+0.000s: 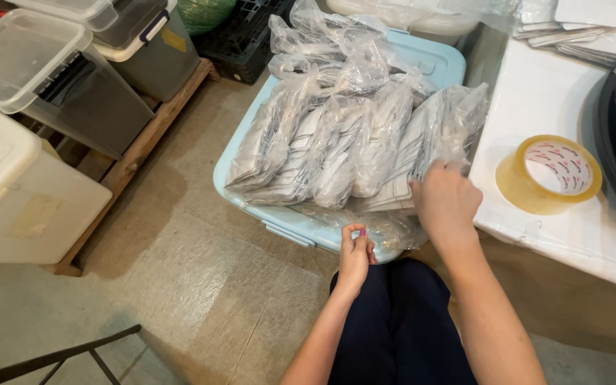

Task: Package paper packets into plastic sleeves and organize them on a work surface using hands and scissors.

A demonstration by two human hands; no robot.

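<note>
Plastic packet (422, 153) under right grip (445, 203)

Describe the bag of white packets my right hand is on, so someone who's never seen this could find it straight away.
Start at the light blue bin on the floor, beside the white table that carries a tape roll. Clear bags of white packets are stacked across its lid. The bag is the rightmost one, nearest the table, and the only one with the right hand on its near end.
</note>
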